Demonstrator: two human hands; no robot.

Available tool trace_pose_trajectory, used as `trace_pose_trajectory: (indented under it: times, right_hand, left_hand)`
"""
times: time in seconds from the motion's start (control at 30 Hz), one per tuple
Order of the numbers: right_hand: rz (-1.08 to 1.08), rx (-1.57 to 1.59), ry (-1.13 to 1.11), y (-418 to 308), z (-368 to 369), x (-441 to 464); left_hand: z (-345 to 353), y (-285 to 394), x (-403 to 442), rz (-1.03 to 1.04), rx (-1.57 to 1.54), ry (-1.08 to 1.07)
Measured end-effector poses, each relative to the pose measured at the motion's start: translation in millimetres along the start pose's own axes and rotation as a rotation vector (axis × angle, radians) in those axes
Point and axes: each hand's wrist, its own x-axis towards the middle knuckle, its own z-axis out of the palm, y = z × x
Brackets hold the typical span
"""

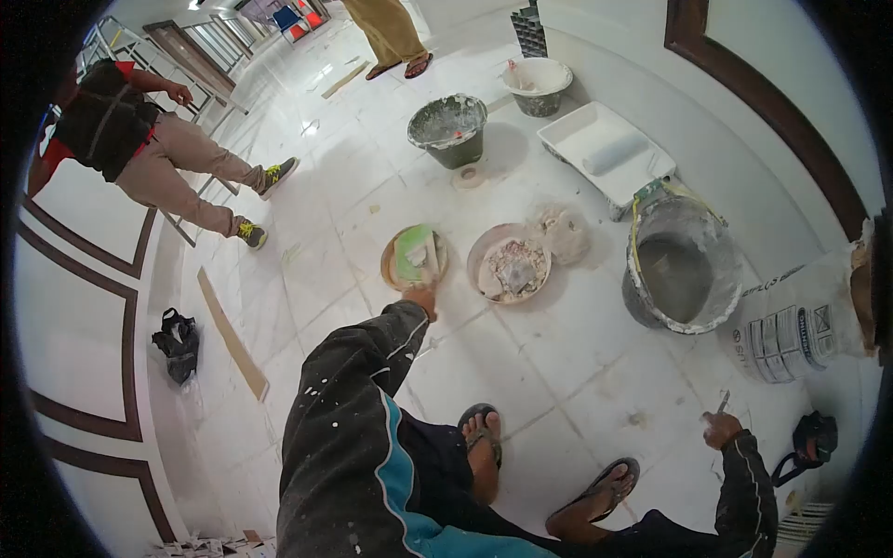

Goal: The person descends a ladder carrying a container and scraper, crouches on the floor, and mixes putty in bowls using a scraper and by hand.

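The shallow round tub (385, 265), a green piece (406, 245) inside it, sits on the tiled floor (344, 321) at the left hand (421, 298). A push on its near rim could tip or skid it, as nothing visible braces it, and the pale material on the green piece could spill. A sideways sweep could catch the neighbouring pan (474, 263) of crumbly mix, a pale bundle (562, 235) beside it. Farther out, a knock could slop the grey contents of the large bucket (636, 296).

The left hand's grip reaches in over the near rim; its fingers blur into the pale material, so I cannot tell how far open it is or whether it pinches anything. The right hand (721, 431), well apart, is clenched around a slim stick (724, 401).
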Motion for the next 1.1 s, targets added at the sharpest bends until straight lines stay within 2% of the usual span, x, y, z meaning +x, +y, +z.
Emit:
trace_pose_trajectory:
  times: [0.03, 0.07, 0.13, 0.27, 0.33, 0.37, 0.43, 0.5, 0.53, 0.6, 0.63, 0.7, 0.77, 0.8, 0.83, 0.87, 0.93, 1.03, 1.1]
  right_hand:
    - [-0.001, -0.001, -0.008, -1.6, 8.2, -0.6]
    - [0.013, -0.018, -0.062, -3.8, 14.9, -2.0]
    - [-0.004, -0.009, -0.115, -17.8, 4.8, -10.4]
    - [-0.110, -0.021, -0.132, -46.1, -6.1, 15.1]
    - [-0.208, -0.014, -0.079, -71.7, -31.9, 20.6]
    - [-0.261, 0.000, -0.010, -72.3, -27.9, 32.6]
    - [-0.329, 0.009, 0.067, -82.3, -37.1, 44.2]
    - [-0.334, -0.057, 0.032, -94.4, -52.5, 54.5]
    - [-0.359, -0.048, 0.104, -98.3, -56.0, 53.4]
    - [-0.379, -0.083, 0.118, -102.7, -59.8, 55.7]
    - [-0.407, -0.062, 0.125, -102.1, -61.0, 55.2]
    - [-0.364, -0.061, 0.101, -106.5, -63.7, 46.9]
    - [-0.350, -0.073, 0.048, -106.9, -63.2, 46.1]
    - [-0.361, -0.075, 0.053, -104.9, -60.4, 43.7]
    - [-0.374, -0.075, 0.051, -100.4, -54.3, 42.8]
    - [-0.364, -0.059, 0.050, -95.4, -46.7, 43.8]
    - [-0.355, -0.031, 0.036, -85.3, -31.0, 47.9]
    - [-0.329, -0.029, 0.027, -82.8, -26.8, 38.4]
    - [-0.297, -0.035, 0.034, -81.7, -28.1, 35.5]
  left_hand:
    - [12.4, 8.4, 1.7, 0.073, 0.037, 0.157]
    - [14.1, 18.4, 1.1, 0.076, 0.033, 0.149]
    - [5.4, 37.6, -2.0, 0.254, -0.202, 0.188]
    - [-5.3, 62.5, -17.4, 0.270, -0.400, 0.077]
    - [0.3, 73.5, -37.5, 0.343, -0.360, 0.198]
    - [7.3, 77.1, -47.4, 0.347, -0.361, 0.194]
    - [20.0, 78.5, -64.9, 0.557, -0.185, 0.293]
    - [12.8, 78.7, -83.4, 0.736, -0.220, 0.082]
    - [21.4, 79.2, -84.0, 0.817, -0.217, -0.047]
    - [24.0, 79.0, -91.7, 0.865, -0.237, -0.234]
    - [34.7, 75.6, -87.6, 0.887, -0.342, -0.296]
    - [24.7, 77.1, -88.5, 0.890, -0.245, -0.302]
    - [7.1, 71.4, -88.7, 0.752, -0.234, -0.374]
    - [5.5, 68.3, -82.4, 0.862, -0.288, -0.267]
    - [2.4, 64.3, -77.3, 0.769, -0.216, -0.286]
    - [34.9, 51.9, -56.2, 0.784, -0.299, -0.155]
    - [3.8, 55.8, -61.1, 0.623, -0.226, -0.097]
    - [-25.2, 41.2, -69.8, 0.439, -0.341, -0.049]
    - [-21.5, 21.6, -55.2, 0.255, -0.037, -0.095]
